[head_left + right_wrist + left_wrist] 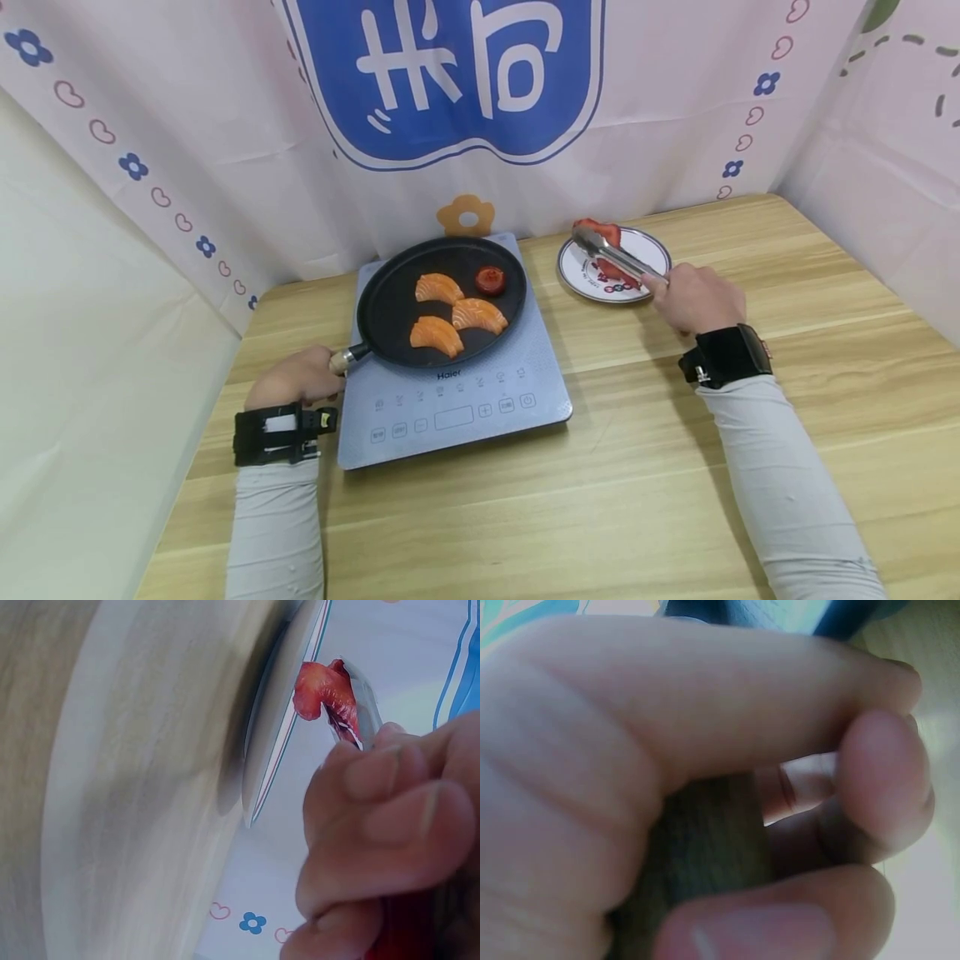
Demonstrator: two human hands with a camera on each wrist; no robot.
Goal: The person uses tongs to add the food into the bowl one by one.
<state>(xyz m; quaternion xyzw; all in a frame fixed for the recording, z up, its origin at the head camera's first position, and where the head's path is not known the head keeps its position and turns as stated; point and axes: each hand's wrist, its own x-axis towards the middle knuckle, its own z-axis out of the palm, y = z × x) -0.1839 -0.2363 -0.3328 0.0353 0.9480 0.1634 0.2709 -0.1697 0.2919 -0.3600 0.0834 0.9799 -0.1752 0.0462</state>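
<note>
My left hand (300, 379) grips the wooden handle (341, 361) of a black frying pan (393, 296). In the left wrist view, curled fingers (727, 697) surround that handle, which looks dark there. Three orange salmon slices (435, 333) and a round red piece like a tomato half (491, 281) lie in the pan. My right hand (701, 300) holds metal tongs (633, 265) over a white plate (654, 248) at the back. Red glazed meat (621, 275), shaped like a chicken wing, is at the tongs' head; in the right wrist view the wing (326, 690) sits against it.
Beneath the pan is a grey induction cooktop (480, 442) with touch controls along its front. The wooden table (630, 467) meets a white printed cloth (225, 125) behind it and on the left. Both wrists wear black straps (726, 357).
</note>
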